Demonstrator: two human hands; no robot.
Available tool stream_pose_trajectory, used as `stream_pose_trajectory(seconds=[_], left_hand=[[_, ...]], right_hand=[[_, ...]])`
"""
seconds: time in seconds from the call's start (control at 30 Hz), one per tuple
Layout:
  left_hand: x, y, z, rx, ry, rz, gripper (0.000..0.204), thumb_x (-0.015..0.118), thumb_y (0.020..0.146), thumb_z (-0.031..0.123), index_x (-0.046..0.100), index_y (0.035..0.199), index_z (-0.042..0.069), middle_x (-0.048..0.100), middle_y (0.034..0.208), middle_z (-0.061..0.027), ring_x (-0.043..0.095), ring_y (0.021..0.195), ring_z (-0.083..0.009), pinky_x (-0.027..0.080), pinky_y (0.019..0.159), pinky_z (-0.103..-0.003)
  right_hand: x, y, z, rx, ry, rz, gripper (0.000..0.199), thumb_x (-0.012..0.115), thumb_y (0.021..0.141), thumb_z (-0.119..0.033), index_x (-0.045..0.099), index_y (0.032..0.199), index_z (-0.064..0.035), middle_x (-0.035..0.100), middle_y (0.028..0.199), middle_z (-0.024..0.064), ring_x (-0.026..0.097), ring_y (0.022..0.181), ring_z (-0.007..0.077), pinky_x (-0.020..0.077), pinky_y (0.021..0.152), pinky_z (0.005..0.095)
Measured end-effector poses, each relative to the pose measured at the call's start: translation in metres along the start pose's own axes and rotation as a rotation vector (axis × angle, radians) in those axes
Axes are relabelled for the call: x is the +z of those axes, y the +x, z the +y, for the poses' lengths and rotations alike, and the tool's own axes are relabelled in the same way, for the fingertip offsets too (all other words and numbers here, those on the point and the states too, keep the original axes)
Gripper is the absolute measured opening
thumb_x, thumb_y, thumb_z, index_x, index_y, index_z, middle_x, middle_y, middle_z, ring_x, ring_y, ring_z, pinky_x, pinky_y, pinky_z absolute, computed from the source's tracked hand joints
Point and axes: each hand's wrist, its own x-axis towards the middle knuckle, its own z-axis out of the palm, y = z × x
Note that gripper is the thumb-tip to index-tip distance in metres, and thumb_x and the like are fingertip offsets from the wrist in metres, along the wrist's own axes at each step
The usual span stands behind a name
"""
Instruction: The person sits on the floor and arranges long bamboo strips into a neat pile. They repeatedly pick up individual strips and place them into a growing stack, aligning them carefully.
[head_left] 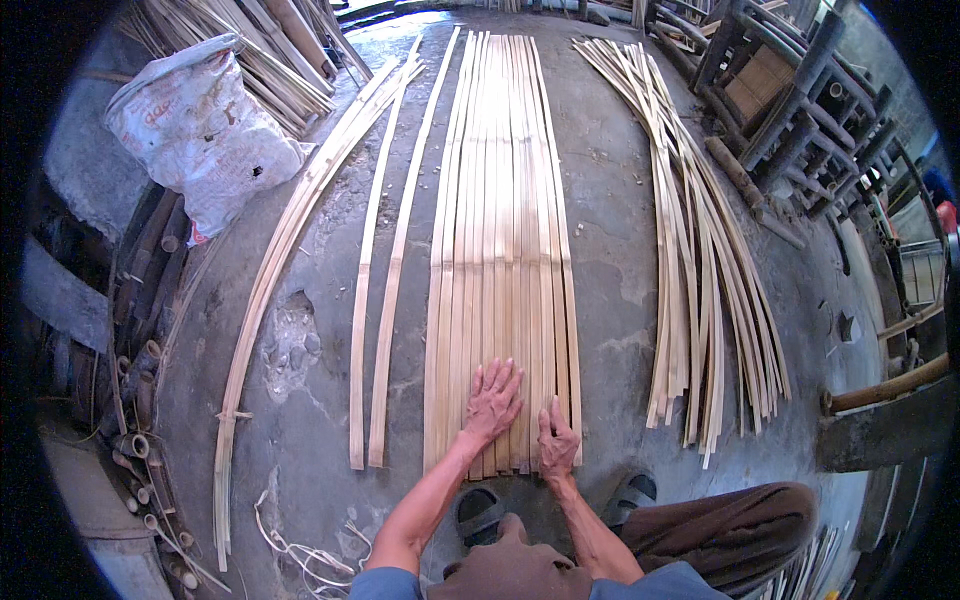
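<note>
Long pale bamboo strips (500,270) lie side by side on the floor in front of me, forming a flat, close row that runs away from my feet. My left hand (494,402) rests flat on the near part of this row, fingers spread. Just right of it and a little nearer, my right hand (557,445) is closed at the near end of the row's right side, its fingers curled around a bamboo strip. The exact grip is partly hidden by the hand. Two loose strips (388,330) lie apart to the left of the row.
A tied bundle of strips (262,290) curves along the left. On the right, a crossing pile of strips (700,270) lies on the grey concrete floor (610,240). A white sack (205,130) and bamboo poles (150,390) stand far left; a dark bamboo frame (790,100) stands back right.
</note>
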Motion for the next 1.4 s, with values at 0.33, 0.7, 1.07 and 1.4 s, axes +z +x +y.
stream_pose_trajectory(seconds=[0.33,0.7,1.07,1.4], left_hand=[[0.007,0.008,0.008,-0.089,-0.052,0.103,0.043,0.061,0.091,0.029,0.060,0.129,0.010,0.047,0.147,-0.0128,0.034,0.142,-0.0317,0.020,0.119,-0.050],[-0.004,0.042,0.060,-0.468,-0.860,-0.072,0.024,0.059,0.094,0.023,0.062,0.101,0.000,0.066,0.090,-0.0129,0.062,0.085,-0.0223,0.050,0.077,-0.038],[0.028,0.038,0.042,-0.764,-1.538,-0.074,0.018,0.057,0.099,0.021,0.061,0.098,0.004,0.064,0.089,-0.0075,0.061,0.081,-0.0131,0.051,0.068,-0.029],[0.018,0.042,0.052,-0.776,-1.394,-0.152,0.021,0.057,0.098,0.019,0.057,0.105,0.000,0.063,0.099,-0.0079,0.057,0.090,-0.0143,0.048,0.079,-0.032]], right_hand=[[0.000,0.004,0.004,-0.064,-0.094,0.028,0.048,0.061,0.098,-0.029,0.053,0.139,-0.0048,0.063,0.080,0.0082,0.051,0.067,0.0108,0.0480,0.066,0.0277],[-0.009,0.004,-0.007,-0.101,-0.261,0.039,0.041,0.063,0.097,-0.027,0.058,0.136,-0.0160,0.042,0.066,0.0251,0.040,0.051,0.0234,0.0412,0.051,0.0371],[-0.049,0.046,0.025,-0.269,-0.359,0.338,0.036,0.057,0.097,-0.033,0.064,0.107,0.0000,0.067,0.084,0.0162,0.065,0.077,0.0360,0.0515,0.075,0.0444],[-0.042,0.044,0.014,0.175,-0.301,-0.071,0.050,0.072,0.083,-0.044,0.065,0.108,-0.0009,0.072,0.092,0.0190,0.070,0.089,0.0344,0.0530,0.075,0.0436]])
